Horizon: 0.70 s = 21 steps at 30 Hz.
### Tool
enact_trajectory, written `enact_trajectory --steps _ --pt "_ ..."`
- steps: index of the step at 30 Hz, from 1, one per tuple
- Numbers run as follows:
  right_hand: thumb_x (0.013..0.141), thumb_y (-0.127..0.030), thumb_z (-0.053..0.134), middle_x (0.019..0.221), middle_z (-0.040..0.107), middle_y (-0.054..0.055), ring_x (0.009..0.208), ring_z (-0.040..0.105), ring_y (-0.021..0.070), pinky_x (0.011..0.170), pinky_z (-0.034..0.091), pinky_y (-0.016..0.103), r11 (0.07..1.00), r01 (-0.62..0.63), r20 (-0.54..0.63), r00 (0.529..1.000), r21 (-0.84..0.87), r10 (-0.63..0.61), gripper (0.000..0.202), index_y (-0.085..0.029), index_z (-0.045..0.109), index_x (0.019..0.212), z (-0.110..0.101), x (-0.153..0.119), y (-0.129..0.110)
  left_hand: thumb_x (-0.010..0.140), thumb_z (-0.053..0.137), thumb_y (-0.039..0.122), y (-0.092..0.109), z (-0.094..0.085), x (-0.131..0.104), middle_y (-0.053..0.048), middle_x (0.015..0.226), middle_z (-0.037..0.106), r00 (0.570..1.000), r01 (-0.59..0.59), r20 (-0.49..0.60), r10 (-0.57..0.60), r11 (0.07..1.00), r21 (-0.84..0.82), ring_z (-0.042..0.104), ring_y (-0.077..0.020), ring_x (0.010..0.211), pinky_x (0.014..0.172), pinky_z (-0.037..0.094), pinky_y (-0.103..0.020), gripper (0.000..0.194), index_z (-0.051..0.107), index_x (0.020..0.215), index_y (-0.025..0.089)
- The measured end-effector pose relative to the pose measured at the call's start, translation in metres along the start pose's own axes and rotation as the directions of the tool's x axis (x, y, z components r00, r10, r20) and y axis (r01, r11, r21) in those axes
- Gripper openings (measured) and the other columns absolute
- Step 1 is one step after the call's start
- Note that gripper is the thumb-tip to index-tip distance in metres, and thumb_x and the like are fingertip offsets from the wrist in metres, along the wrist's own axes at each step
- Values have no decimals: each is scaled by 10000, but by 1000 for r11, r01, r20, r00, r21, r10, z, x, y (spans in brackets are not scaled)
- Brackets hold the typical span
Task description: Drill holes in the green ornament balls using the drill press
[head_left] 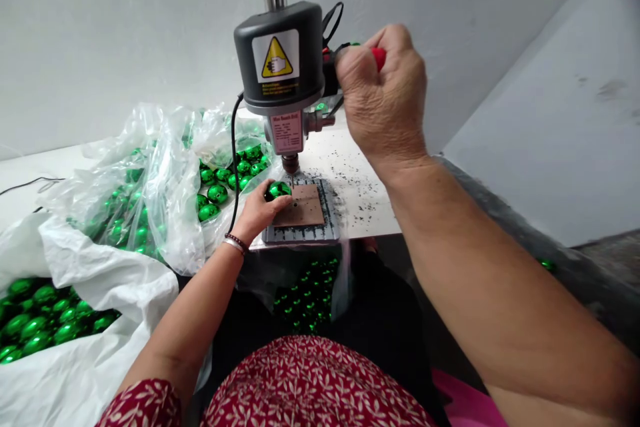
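Observation:
A shiny green ball (280,191) is gripped in my left hand (259,209), just left of the drill bit and over the brown board (311,205). That board lies on the grey slotted base of a bench drill (278,53). Raised at the right of the drill's black head, my right hand (387,90) is closed around its red-tipped feed handle (379,58). The chuck (291,164) points straight down, its thin bit close beside the ball. I cannot tell whether bit and ball touch.
Clear plastic bags (170,213) with many green balls cover the table's left side. A white sack (115,280) of more balls stands at lower left. Dark shavings dot the white table (370,213). Below its front edge, another bag of green balls (307,297) sits between my legs.

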State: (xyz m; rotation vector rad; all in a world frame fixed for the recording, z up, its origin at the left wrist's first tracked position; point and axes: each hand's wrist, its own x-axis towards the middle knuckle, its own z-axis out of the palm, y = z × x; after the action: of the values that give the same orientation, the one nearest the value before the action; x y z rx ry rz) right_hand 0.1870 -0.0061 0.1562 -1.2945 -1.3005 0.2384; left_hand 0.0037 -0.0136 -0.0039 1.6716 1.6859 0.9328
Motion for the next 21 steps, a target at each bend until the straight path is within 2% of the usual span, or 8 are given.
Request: enact_trajectory --steps 4,8,13,21 --pt "905 -193 574 615 316 -85 619 272 25 667 291 201 998 45 21 999 50 -46 377 -197 276 674 1 0 3 764 716 396 -7 12 -2 -83 1176 693 999 -4 -40 4 1000 5 619 -237 1086 1001 463 -357 567 603 1265 157" --pt "922 -215 540 610 280 -92 617 249 19 669 277 185 991 75 23 997 111 -78 376 -191 257 676 1 -1 4 767 712 372 -15 18 1 -90 1160 692 999 -33 -25 32 999 -11 631 -241 1072 996 476 -377 549 600 1253 144" --pt "908 -229 559 597 280 -102 616 258 17 678 265 183 983 81 24 996 167 -86 369 -187 272 680 0 -1 5 745 749 316 -18 26 2 -81 1114 704 993 -107 -42 109 993 50 645 -250 1037 961 504 -392 532 615 1233 155" --pt "914 -246 553 603 276 -101 626 255 17 683 262 181 984 74 42 996 163 -82 367 -188 271 687 -2 -2 5 705 790 242 -21 37 -2 -90 1191 698 971 -228 -38 234 966 121 634 -275 1123 1030 482 -406 584 616 1258 170"
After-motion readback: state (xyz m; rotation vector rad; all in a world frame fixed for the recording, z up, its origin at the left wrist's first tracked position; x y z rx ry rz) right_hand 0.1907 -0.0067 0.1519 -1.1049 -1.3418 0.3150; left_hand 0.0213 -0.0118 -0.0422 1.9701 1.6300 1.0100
